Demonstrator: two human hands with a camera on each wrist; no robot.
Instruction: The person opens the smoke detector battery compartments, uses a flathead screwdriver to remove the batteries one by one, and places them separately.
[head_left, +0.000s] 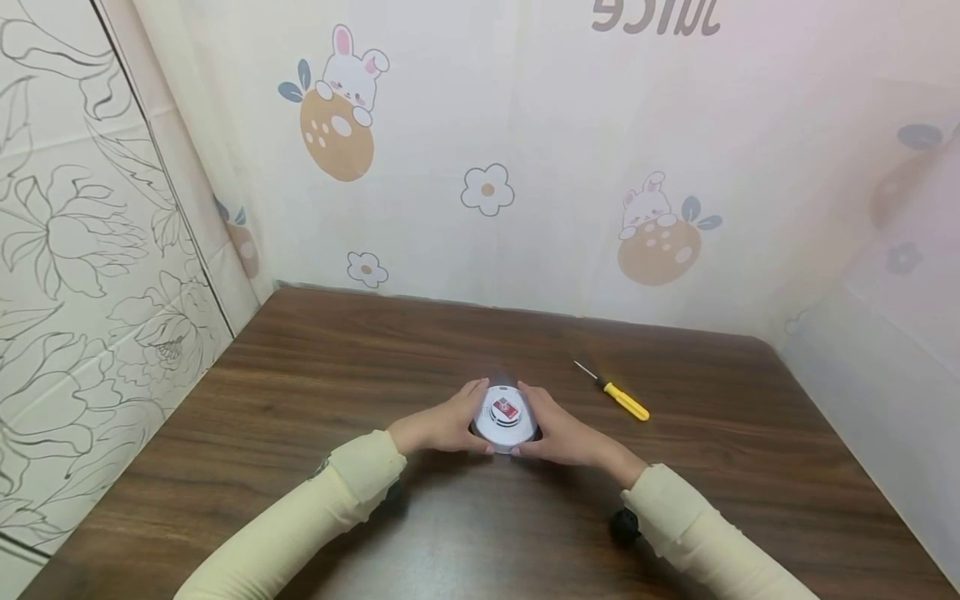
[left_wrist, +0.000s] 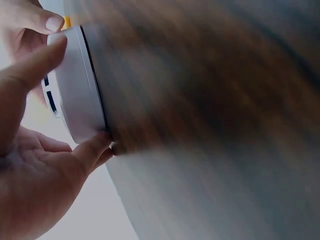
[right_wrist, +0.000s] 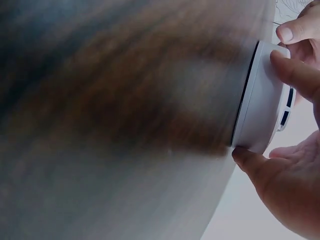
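Observation:
A round white smoke detector (head_left: 506, 423) with a raised vented centre and a red label lies low at the middle of the table, label side up. My left hand (head_left: 448, 422) grips its left side, fingers around the far edge and thumb at the near edge. From the other side my right hand (head_left: 564, 430) holds it the same way. Both wrist views show the detector's pale side wall (left_wrist: 79, 85) between thumb and fingers, its dark-lined base edge right at the wood. The underside is hidden.
A screwdriver (head_left: 627, 402) with a yellow handle lies right of the detector, its shaft toward the back left. The brown wooden table (head_left: 360, 350) meets a printed curtain (head_left: 487, 100) at the back. A small black round object (head_left: 624, 527) shows by the right sleeve.

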